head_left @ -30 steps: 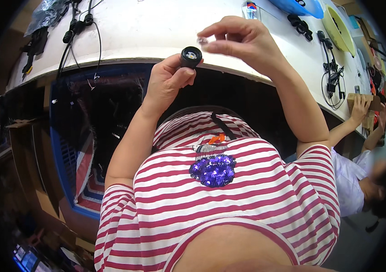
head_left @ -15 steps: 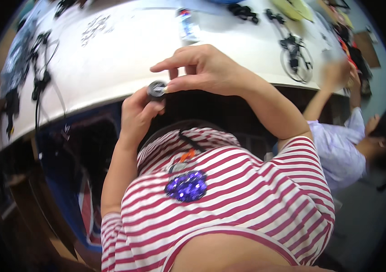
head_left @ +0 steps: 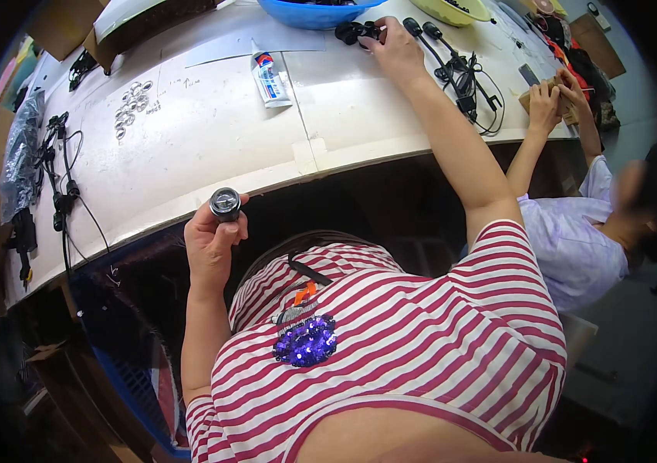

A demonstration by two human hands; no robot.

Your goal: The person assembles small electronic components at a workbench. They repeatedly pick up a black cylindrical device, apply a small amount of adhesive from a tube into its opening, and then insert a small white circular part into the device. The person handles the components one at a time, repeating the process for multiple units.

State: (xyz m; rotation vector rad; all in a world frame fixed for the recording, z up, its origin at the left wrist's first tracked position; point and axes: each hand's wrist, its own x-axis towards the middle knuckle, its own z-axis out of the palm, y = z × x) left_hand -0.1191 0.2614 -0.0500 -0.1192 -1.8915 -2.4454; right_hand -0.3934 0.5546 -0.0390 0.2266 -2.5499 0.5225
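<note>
My left hand [head_left: 211, 248] is closed around a short black cylinder [head_left: 225, 216], held upright in front of the table edge. Its round top has a shiny rim and a clear, lens-like face. Farther off, my right hand [head_left: 400, 52] stretches across the table to a small group of black round parts [head_left: 349, 32] beside a blue basin [head_left: 305, 14]. One of those parts lies between its thumb and fingertips, which look pinched on it; the other fingers are partly hidden.
On the white table [head_left: 212, 147] lie a tube [head_left: 270, 79], several clear lens-like rings [head_left: 134, 104], and black cables left [head_left: 62, 174] and right [head_left: 463, 77]. A yellow basin [head_left: 452, 11] stands far right. A co-worker's hands [head_left: 548, 104] hold a brown piece. A blue crate [head_left: 131, 378] stands below left.
My right hand has left the cylinder and moved away to the far black parts. The left hand keeps the cylinder, now lower and farther left in the view, its clear top uncovered.
</note>
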